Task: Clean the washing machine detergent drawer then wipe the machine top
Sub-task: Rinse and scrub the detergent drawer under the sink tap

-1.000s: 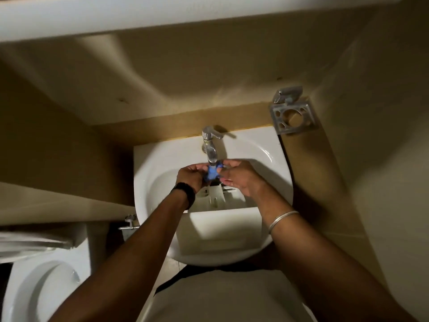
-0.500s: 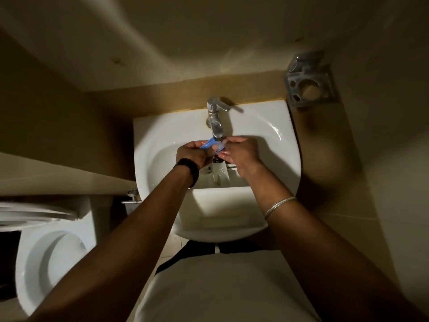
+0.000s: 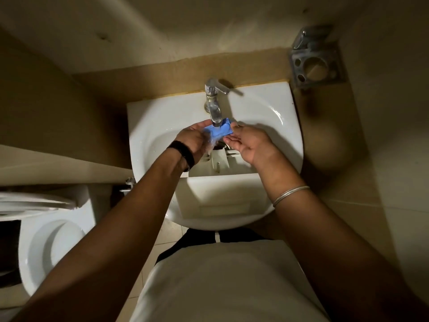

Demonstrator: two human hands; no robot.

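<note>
A small blue plastic drawer insert (image 3: 220,130) is under the chrome tap (image 3: 214,108) with water running over it. My left hand (image 3: 193,141) holds the insert's left end in its palm and fingers. My right hand (image 3: 247,142) pinches its right end with the fingertips, palm turned up. Below both hands the white detergent drawer (image 3: 220,189) lies in the white sink (image 3: 274,117), its front panel toward me and its inner compartments partly hidden by my hands.
A white toilet (image 3: 48,242) with its lid up stands at the lower left. On the wall at the upper right is a metal toothbrush holder (image 3: 315,63). Beige walls close in on both sides, and a tiled floor (image 3: 167,235) shows under the sink.
The blue insert has been turned from nearly edge-on to flat under the tap. My hands have spread apart a little. The view has tilted slightly downward.
</note>
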